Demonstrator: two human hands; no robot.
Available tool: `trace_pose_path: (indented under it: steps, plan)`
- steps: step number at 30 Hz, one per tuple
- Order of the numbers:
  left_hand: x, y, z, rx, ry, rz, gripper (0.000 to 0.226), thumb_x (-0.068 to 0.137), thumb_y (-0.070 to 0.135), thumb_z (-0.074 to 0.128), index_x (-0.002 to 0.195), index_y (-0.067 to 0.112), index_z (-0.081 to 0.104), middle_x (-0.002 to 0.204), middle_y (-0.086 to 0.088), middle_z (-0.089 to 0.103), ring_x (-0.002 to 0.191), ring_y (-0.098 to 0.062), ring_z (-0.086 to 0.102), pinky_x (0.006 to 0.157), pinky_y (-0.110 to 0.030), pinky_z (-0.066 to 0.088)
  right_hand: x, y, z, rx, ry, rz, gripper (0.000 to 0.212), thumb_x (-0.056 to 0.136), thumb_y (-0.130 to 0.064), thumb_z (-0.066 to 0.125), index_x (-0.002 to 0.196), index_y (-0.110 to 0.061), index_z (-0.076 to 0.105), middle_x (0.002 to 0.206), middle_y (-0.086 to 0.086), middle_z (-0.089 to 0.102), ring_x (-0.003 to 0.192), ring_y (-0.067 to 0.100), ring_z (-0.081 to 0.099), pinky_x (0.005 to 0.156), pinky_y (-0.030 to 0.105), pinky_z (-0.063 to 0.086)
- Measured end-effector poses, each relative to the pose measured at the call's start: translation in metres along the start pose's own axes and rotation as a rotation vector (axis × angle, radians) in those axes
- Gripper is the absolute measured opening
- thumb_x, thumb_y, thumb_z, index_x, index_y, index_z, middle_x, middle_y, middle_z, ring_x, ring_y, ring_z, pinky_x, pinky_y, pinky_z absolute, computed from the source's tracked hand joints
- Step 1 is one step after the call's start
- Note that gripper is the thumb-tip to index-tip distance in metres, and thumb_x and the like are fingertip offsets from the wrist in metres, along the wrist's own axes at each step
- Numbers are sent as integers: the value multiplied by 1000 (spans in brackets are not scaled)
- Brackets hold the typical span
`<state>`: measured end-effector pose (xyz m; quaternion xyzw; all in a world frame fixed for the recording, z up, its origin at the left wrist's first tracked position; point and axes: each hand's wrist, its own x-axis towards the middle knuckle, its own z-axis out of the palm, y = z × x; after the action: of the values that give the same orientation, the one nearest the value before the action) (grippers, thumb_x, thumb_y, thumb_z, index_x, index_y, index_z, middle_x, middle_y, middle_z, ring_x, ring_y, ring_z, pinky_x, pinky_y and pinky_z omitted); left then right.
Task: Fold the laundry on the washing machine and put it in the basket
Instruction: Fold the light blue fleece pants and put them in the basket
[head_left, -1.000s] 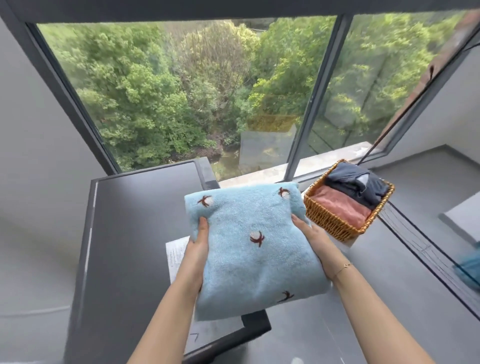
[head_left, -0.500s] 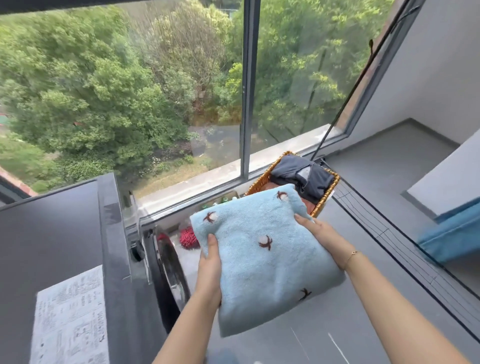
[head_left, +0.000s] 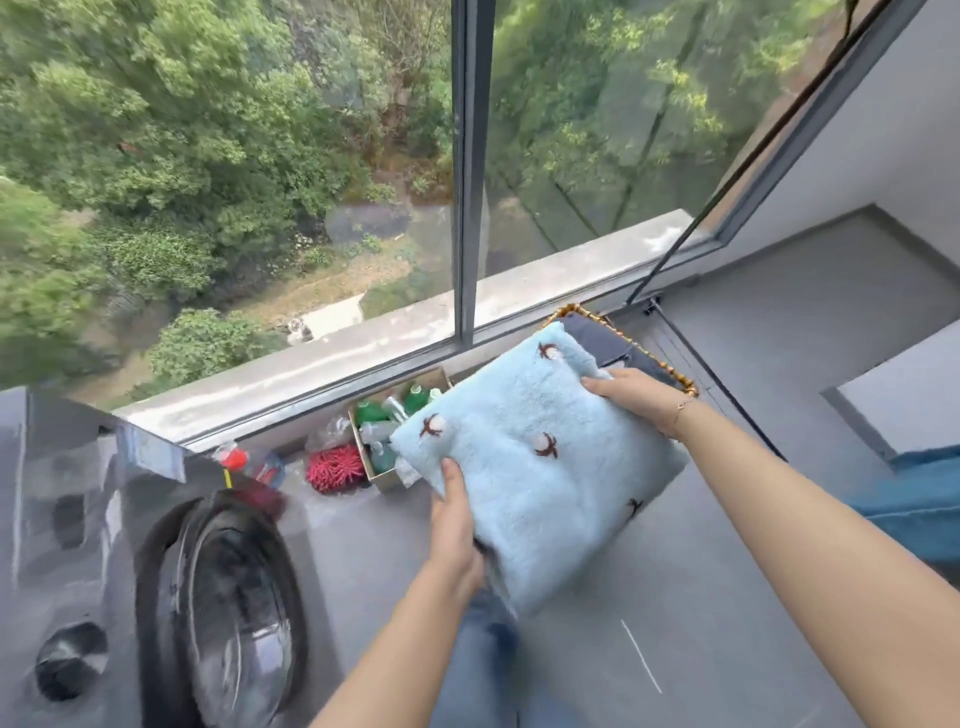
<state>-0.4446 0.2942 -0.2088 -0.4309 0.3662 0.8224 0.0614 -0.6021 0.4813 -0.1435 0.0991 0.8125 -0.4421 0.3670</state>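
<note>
Centre-right of the frame, the left hand and right hand each clamp an edge of the folded blue towel, carried above the basket. Uneven lowering could unfold it or miss the rim.

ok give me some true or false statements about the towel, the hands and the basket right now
1. Both hands grip the folded light blue towel with small brown motifs. True: left hand and right hand hold opposite edges.
2. The towel lies flat on the dark grey washing machine. False: it is held in the air, to the machine's right.
3. The woven wicker basket already holds a dark garment. True.
4. The basket sits on top of the washing machine. False: it stands by the window, beyond the towel.
5. The washing machine's round door faces the camera's left side. True.
</note>
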Motion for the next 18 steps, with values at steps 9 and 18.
trace_pose_path:
  steps: [9, 18]
  plan:
    - [101, -51, 49, 61, 28, -197, 55, 91, 45, 51, 139, 18, 45, 123, -9, 65, 110, -26, 65, 83, -43, 57, 123, 45, -44, -94, -135, 76, 35, 88, -42, 62, 118, -24, 62, 114, 0, 68, 103, 18, 65, 95, 39, 50]
    - [116, -70, 65, 281, 495, -81, 34, 96, 32, 54, 122, 15, 38, 116, -5, 59, 98, -21, 60, 81, -39, 53, 160, 48, -40, -128, -482, 109, 29, 88, -60, 52, 114, -46, 55, 108, -18, 67, 96, 2, 65, 76, 18, 51]
